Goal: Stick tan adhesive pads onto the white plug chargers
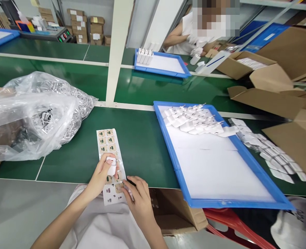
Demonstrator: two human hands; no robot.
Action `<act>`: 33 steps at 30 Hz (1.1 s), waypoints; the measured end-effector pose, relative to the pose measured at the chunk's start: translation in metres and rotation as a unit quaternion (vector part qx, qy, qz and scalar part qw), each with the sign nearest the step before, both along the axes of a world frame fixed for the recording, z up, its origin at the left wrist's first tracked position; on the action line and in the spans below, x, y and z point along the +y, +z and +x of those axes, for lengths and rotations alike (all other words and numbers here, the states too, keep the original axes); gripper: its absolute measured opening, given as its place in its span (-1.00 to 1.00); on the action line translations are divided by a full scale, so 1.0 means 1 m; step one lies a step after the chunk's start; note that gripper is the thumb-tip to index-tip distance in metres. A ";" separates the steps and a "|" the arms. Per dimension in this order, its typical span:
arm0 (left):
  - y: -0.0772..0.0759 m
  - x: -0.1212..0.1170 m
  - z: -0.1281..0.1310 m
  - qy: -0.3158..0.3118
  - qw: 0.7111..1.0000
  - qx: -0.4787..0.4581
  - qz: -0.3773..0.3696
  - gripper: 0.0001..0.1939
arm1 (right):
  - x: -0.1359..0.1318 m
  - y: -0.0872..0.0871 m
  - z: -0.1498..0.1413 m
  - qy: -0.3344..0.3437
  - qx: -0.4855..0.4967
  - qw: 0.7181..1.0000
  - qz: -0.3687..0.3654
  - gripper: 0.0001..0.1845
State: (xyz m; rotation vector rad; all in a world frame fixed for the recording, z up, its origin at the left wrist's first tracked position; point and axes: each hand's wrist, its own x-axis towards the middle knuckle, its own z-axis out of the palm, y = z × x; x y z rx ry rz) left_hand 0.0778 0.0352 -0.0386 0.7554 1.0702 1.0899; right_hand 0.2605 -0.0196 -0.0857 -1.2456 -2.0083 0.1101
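My left hand (101, 176) is closed around a small white charger plug (111, 166), held over a white sticker sheet (108, 145) lying at the near edge of the green table (139, 145). My right hand (138, 199) pinches a small tan sticker (119, 187) at the sheet's lower end. The sheet carries several tan labels with dark marks; the lower rows are bare cut-outs. To the right lies a blue tray (173, 155) with a white liner and several white plugs (191, 121) heaped at its far end.
A clear plastic bag (36, 110) of white cables sits at the left. Flat white packets (269, 152) and open cardboard boxes (293, 103) crowd the right. A white post (116, 52) stands mid-table. A person in white works across the table by another blue tray (160, 64).
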 end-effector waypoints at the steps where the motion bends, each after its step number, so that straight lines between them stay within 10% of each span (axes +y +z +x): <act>1: 0.000 -0.001 0.000 0.003 1.000 0.001 0.000 -0.49 | -0.001 0.000 0.000 0.001 0.002 1.000 -0.003 -0.84; 19: 0.004 0.026 0.003 0.014 0.999 0.026 0.044 -0.53 | -0.001 0.022 -0.006 0.102 0.181 0.978 -0.030 -0.77; 33: 0.016 -0.002 -0.004 0.029 0.971 0.001 0.237 -0.43 | 0.053 0.076 -0.018 0.058 0.520 0.830 -0.195 -0.59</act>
